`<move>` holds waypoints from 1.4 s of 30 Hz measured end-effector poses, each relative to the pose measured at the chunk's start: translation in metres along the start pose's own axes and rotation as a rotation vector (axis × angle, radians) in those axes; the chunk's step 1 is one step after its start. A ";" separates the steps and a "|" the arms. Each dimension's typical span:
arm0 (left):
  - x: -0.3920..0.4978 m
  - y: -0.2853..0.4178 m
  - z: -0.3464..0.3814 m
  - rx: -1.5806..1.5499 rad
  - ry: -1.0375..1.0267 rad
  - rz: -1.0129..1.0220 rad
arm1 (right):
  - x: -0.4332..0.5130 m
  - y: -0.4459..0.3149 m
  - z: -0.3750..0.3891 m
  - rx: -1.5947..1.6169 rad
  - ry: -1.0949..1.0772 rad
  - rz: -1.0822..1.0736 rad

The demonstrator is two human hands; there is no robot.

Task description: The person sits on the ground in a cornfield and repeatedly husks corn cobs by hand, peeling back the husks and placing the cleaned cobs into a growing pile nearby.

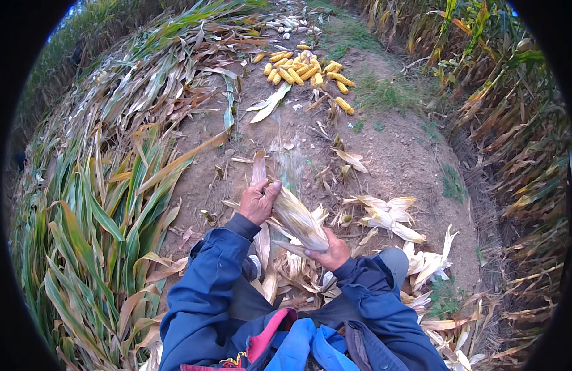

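An ear of corn in its dry husk (pixel 299 218) lies slantwise between both hands, in front of my lap. My left hand (pixel 259 202) grips it at the stalk end, upper left. Around the other end, lower right, my right hand (pixel 330 250) is closed, thumb on the husk. No kernels show on this ear. Loose pale husks (pixel 293 266) lie on the ground between my legs. Farther ahead is a pile of husked yellow corn ears (pixel 297 69), with a single yellow ear (pixel 344 105) a little nearer on its right.
Cut corn stalks with long leaves (pixel 105 218) cover the ground at left. Empty husks (pixel 388 213) are scattered at right, and short stubble (pixel 208 215) sticks up from the soil. Standing corn (pixel 522 139) lines the right side. Grass (pixel 383 92) grows beside the pile.
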State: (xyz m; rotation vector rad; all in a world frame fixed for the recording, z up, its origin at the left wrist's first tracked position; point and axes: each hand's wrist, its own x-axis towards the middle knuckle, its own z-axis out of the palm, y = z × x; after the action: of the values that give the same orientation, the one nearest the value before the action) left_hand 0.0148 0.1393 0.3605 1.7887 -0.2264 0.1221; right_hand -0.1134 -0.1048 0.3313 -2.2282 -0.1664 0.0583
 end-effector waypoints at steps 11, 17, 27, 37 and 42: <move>0.008 0.000 0.026 0.100 0.077 0.070 | 0.001 0.004 0.020 0.323 -0.019 -0.029; 0.021 -0.002 0.038 0.141 0.273 0.123 | 0.011 0.003 0.036 0.406 0.071 -0.029; 0.029 0.006 0.052 0.200 0.319 -0.021 | 0.018 -0.010 0.040 0.590 0.110 0.043; 0.022 0.002 0.046 0.579 -0.233 0.275 | 0.022 -0.001 0.015 1.079 0.197 0.236; 0.009 -0.005 0.061 0.789 -0.513 0.340 | 0.024 -0.001 0.013 1.391 0.104 0.437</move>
State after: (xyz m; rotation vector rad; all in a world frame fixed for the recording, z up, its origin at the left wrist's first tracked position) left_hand 0.0225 0.0807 0.3435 2.5311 -0.9570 -0.0177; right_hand -0.0909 -0.0905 0.3241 -0.8367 0.3416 0.2169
